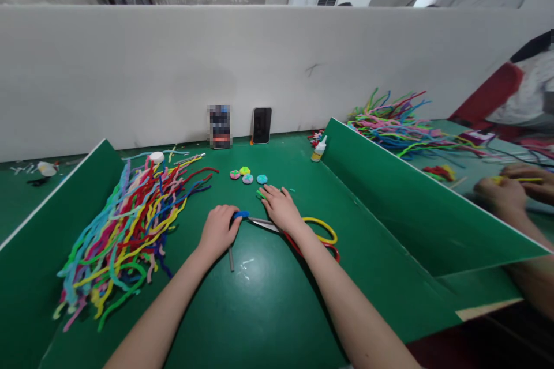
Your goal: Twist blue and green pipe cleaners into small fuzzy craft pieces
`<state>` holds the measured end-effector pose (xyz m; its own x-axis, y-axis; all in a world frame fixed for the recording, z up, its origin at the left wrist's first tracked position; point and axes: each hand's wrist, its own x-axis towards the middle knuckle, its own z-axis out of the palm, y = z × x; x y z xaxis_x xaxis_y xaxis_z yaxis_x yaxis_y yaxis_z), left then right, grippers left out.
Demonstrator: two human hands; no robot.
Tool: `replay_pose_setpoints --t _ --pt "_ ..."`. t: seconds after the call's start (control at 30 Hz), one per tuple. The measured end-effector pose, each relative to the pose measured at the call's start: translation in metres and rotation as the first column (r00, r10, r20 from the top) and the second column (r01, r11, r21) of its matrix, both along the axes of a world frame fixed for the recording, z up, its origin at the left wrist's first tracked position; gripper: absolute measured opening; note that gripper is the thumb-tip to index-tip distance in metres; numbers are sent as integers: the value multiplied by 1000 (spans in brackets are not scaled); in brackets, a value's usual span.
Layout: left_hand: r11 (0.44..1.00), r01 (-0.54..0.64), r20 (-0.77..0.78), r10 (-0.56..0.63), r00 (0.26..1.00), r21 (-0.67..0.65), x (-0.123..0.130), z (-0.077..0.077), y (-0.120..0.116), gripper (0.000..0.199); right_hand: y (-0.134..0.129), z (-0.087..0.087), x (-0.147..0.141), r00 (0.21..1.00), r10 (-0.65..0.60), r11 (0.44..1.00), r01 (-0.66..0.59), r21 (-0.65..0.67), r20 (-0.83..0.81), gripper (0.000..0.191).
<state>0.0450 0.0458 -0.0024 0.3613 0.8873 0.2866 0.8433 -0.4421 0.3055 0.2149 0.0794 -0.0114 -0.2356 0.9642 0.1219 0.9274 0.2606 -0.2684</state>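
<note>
My left hand (220, 232) is closed, with a short blue pipe-cleaner piece (242, 214) sticking out between thumb and fingertips. To its right, my right hand (280, 206) lies low over the table, fingers stretched out and somewhat apart. Its fingertips touch or nearly touch a small green pipe-cleaner piece (260, 194). Scissors (334, 237) with one yellow and one red handle lie partly under my right wrist, blades pointing at the blue piece. Beneath my left hand a thin grey rod (231, 260) rests on the table. Several small coloured flower-like discs (247, 179) sit just beyond my hands.
A heap of pipe cleaners (130, 219) spreads on the left, beside a green divider (52, 213). Two phones (262, 125) lean on the back wall. A glue bottle (319, 150) stands near the right divider (389, 196). Beyond it, another person's hands (511, 190) hold something yellow.
</note>
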Motion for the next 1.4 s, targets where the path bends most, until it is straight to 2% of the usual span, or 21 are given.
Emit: replay_pose_setpoints --t 0.1,0.3,0.37,0.43,0.5,0.57,0.67,0.77,0.87,0.9,1.03,1.27,1.33,1.4 --pt "1000 2 3 -2 1000 -5 0 0 0 14 1 0 2 992 -127 992 127 21 0 35" --pt "1000 8 10 -8 1000 -13 -1 -1 1 15 5 4 13 969 -242 967 245 68 -51 36" --pt "1000 8 10 -8 1000 -12 0 -1 2 15 4 5 13 987 -141 985 148 87 -79 36" --pt "1000 11 9 -11 1000 -9 -1 -2 2 16 1 5 9 994 78 994 -72 79 -81 36" --pt "1000 14 9 -14 1000 -3 -1 -3 2 16 -3 4 4 969 240 971 -239 19 -60 36" --pt "1000 17 7 -17 1000 1 -1 -3 1 17 -7 3 1 968 250 967 -251 -36 -35 38" --pt "1000 13 2 -13 1000 -2 -1 -2 1 17 -8 4 2 990 134 987 -136 -80 -38 40" --pt "1000 9 1 -9 1000 -15 -1 -2 1 16 -5 3 9 987 -50 995 36 -91 -155 40" --pt "1000 14 6 -14 1000 -21 -1 -1 2 16 3 -2 19 956 -155 987 136 -90 -249 40" --pt "1000 16 8 -16 1000 -22 -1 -1 2 16 7 -4 23 878 -229 973 203 -107 -421 39" --pt "1000 20 15 -20 1000 -23 -1 -1 2 16 18 -11 35 776 -303 952 277 -134 -553 43" --pt "1000 21 27 -21 999 -3 -1 -3 2 17 23 -15 35 609 -227 974 138 -180 -760 34" --pt "1000 19 26 -19 999 -3 -1 -4 3 17 25 -13 38 534 -224 975 138 -177 -815 34" --pt "1000 19 25 -19 999 -10 -1 -4 3 17 26 -8 44 409 -232 970 172 -175 -883 35"
